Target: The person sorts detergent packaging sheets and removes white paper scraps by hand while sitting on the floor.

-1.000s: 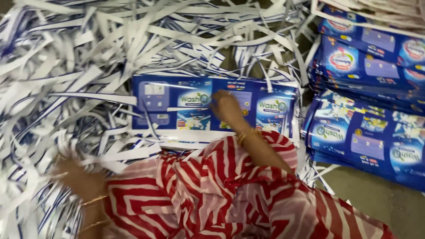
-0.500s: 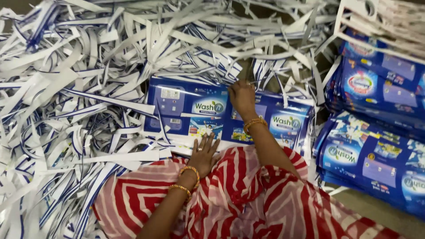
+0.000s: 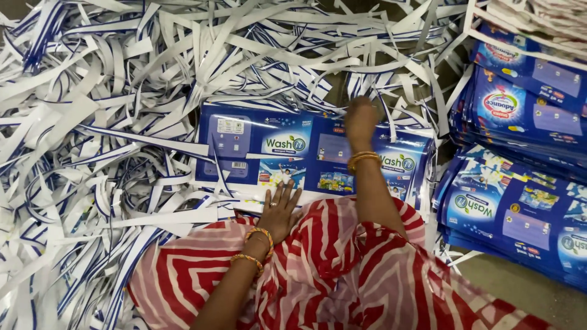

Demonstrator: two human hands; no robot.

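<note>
Two hands work over a flat blue printed carton sheet [image 3: 306, 153] that lies on the floor, directly ahead of the person's red-and-white striped lap cloth [image 3: 342, 269]. Nearest, the left hand [image 3: 280, 211] lies palm down with fingers spread wide on the near edge of the sheet, holding nothing; half a second ago it was just arriving there, and a second ago it was out among the strips at the left. Judged from this, the left hand now pins the sheet.

Farther out, the right hand [image 3: 361, 119] has moved from the sheet's middle to its far edge. It is blurred, so its opening cannot be told, nor whether it grips the edge or a strip.

White and blue paper strips [image 3: 110, 122] surround the sheet on the left and far sides, several lying across its edges. To the right, apart from the sheet, stand two stacks of like printed sheets: a nearer stack [image 3: 520, 220] and a farther stack [image 3: 526, 110].
</note>
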